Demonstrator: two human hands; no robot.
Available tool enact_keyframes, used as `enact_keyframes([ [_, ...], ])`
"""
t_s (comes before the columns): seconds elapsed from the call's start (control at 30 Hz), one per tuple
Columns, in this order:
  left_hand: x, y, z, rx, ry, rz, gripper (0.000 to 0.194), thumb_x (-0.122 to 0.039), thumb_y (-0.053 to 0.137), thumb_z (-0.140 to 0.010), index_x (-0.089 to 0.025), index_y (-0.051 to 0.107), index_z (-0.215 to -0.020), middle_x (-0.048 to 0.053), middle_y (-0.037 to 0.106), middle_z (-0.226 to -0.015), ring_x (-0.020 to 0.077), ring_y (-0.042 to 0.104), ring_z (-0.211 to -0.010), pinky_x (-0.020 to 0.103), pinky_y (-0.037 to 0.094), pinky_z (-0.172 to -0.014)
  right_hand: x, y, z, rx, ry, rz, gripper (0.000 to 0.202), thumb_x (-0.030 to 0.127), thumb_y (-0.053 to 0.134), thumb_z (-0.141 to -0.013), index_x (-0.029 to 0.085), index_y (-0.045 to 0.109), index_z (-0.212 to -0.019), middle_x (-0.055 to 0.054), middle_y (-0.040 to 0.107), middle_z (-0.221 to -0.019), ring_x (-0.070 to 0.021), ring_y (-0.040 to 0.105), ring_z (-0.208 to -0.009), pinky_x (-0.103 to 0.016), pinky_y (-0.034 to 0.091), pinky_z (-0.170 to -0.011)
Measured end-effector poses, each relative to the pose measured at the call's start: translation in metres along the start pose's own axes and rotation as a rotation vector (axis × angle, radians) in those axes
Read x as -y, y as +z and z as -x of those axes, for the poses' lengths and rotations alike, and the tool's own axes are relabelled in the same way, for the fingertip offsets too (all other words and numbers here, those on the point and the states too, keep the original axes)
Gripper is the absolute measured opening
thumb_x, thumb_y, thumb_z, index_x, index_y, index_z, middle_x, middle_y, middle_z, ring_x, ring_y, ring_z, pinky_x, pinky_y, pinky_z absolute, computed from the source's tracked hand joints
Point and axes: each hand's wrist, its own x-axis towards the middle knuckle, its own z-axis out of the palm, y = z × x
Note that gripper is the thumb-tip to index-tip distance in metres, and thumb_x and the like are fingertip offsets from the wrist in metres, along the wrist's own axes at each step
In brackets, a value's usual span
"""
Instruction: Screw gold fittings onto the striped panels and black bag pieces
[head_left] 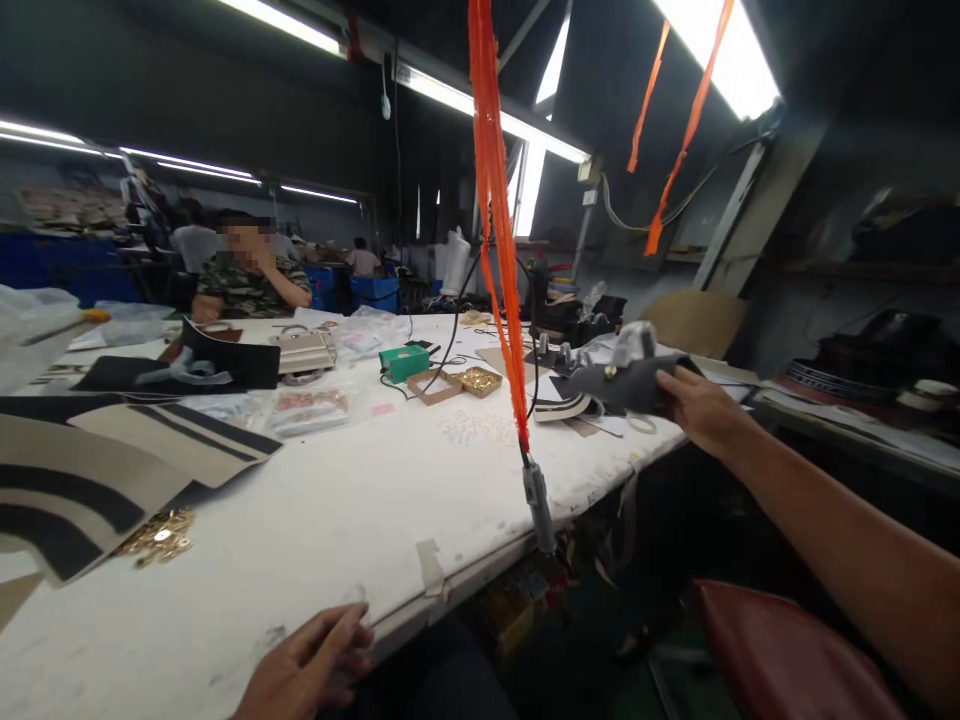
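My right hand (701,408) is out over the right side of the table, closed on the edge of a dark sheet piece (626,385). A small gold-coloured fitting (610,372) shows on that piece, and a clear-wrapped loop (634,343) rises behind it. Striped cream-and-black pieces (562,405) lie under and beside it. Low in the view, my left hand (311,660) is by the table's front edge, its fingers loosely bent and apart, with nothing visible in them. Between the hands, a grey electric screwdriver (538,508) hangs from orange strands (499,200).
On the white table (337,520) are large striped panels (112,470), gold metal parts (161,537), a green box (403,362) with cables, and a cardboard tray (480,381) of gold pieces. A person (251,270) sits across the table. A red-brown seat (780,650) stands at lower right.
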Motion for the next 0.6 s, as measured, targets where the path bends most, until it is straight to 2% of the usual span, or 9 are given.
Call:
enact_keyframes([
  [0.07,-0.003,-0.003,-0.001,-0.049,0.035,-0.002,0.075,-0.084,0.065,-0.072,-0.018,0.077,-0.104,0.012,0.081,-0.098,0.0310,0.077,-0.087,0.036,0.065,-0.069,0.002,0.027,-0.024,-0.063,-0.038,-0.018,0.015,0.035,0.072,-0.090,0.025,0.067,-0.100,-0.005,0.073,-0.108,-0.0178,0.074,-0.081,-0.024,0.060,-0.063],
  [0.13,-0.003,-0.009,0.003,-0.122,0.071,0.025,0.069,-0.079,0.067,-0.075,-0.018,0.077,-0.104,0.011,0.081,-0.096,0.0298,0.077,-0.084,0.035,0.064,-0.067,-0.012,0.060,-0.021,-0.050,-0.034,-0.014,0.022,0.037,0.077,-0.086,0.023,0.068,-0.100,-0.006,0.072,-0.108,-0.0171,0.073,-0.079,-0.023,0.059,-0.060],
  [0.23,0.000,-0.018,0.016,-0.215,0.123,0.059,0.055,-0.068,0.069,-0.082,-0.017,0.077,-0.102,0.009,0.081,-0.093,0.0269,0.075,-0.080,0.032,0.062,-0.065,-0.050,0.110,0.025,0.131,-0.046,0.007,0.033,0.044,0.082,-0.082,0.017,0.073,-0.099,-0.009,0.074,-0.099,-0.0187,0.071,-0.076,-0.025,0.057,-0.060],
  [0.37,0.007,-0.027,0.021,-0.295,0.207,0.008,0.045,-0.057,0.062,-0.090,-0.015,0.076,-0.097,0.009,0.079,-0.087,0.0229,0.072,-0.071,0.029,0.055,-0.058,-0.095,0.172,0.104,0.538,-0.084,0.100,0.047,0.061,0.072,-0.089,0.016,0.075,-0.102,-0.010,0.074,-0.090,-0.0237,0.071,-0.077,-0.036,0.058,-0.071],
  [0.5,0.024,-0.034,0.012,-0.407,0.223,-0.027,0.035,-0.047,0.059,-0.092,-0.017,0.076,-0.090,0.005,0.076,-0.079,0.0194,0.069,-0.066,0.029,0.052,-0.063,-0.109,0.241,0.161,0.836,-0.107,0.147,0.047,0.064,0.060,-0.097,0.018,0.070,-0.096,-0.007,0.073,-0.083,-0.0240,0.070,-0.077,-0.038,0.055,-0.076],
  [0.6,0.034,-0.034,0.009,-0.445,0.246,-0.053,0.033,-0.044,0.058,-0.092,-0.017,0.076,-0.083,0.004,0.074,-0.075,0.0192,0.067,-0.066,0.030,0.050,-0.066,-0.110,0.296,0.182,0.977,-0.151,0.219,0.047,0.062,0.052,-0.102,0.019,0.068,-0.090,-0.005,0.073,-0.083,-0.0226,0.069,-0.079,-0.037,0.053,-0.078],
])
